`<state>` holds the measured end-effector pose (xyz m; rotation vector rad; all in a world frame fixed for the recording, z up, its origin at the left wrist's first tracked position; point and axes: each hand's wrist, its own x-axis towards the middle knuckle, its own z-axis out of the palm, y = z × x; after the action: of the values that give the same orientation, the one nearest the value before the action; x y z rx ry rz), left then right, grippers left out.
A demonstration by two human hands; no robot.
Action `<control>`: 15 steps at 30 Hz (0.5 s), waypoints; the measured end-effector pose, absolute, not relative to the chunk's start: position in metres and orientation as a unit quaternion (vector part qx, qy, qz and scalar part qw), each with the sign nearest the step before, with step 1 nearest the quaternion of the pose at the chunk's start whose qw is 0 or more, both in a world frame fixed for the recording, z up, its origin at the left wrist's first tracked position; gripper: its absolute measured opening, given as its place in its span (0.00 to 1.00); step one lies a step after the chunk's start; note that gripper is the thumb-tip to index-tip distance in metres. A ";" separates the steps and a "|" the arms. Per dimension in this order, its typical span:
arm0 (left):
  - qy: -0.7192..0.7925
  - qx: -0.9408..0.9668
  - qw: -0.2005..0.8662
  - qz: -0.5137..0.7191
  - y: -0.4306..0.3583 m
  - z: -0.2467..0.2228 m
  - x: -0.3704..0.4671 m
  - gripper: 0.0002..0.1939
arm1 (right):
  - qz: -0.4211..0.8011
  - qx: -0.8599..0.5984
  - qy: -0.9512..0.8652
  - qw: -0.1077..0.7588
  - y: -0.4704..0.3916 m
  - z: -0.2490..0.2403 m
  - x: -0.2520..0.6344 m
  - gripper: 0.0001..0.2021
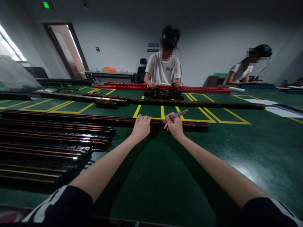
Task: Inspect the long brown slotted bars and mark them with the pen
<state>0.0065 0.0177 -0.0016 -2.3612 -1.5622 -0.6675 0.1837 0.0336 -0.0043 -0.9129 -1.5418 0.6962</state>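
Across green table (165,176), pen (179,113) tip-leftward, rail (94,119) crosswise.

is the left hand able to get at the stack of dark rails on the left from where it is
Probably yes. The left hand rests on the long dark rail, and the stack of rails lies just beside that arm with only bare green table between.

No legible text; wall sign (153,47) blurred.
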 end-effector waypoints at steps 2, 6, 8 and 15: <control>-0.532 -0.807 0.119 -0.227 0.018 -0.002 0.006 0.23 | 0.298 -0.389 -0.650 0.580 0.033 -0.003 0.183 0.19; -0.535 -0.806 0.125 -0.219 0.018 -0.002 0.007 0.23 | 0.299 -0.391 -0.636 0.594 0.030 -0.001 0.180 0.20; -0.537 -0.804 0.125 -0.220 0.018 -0.001 0.007 0.24 | 0.300 -0.391 -0.637 0.593 0.029 0.000 0.180 0.20; -0.544 -0.799 0.132 -0.219 0.017 0.000 0.008 0.24 | 0.290 -0.399 -0.631 0.599 0.035 -0.006 0.184 0.21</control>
<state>0.0077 0.0168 -0.0001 -2.3192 -1.5798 -0.6370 0.1841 0.0350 -0.0060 -0.9248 -1.4638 0.6738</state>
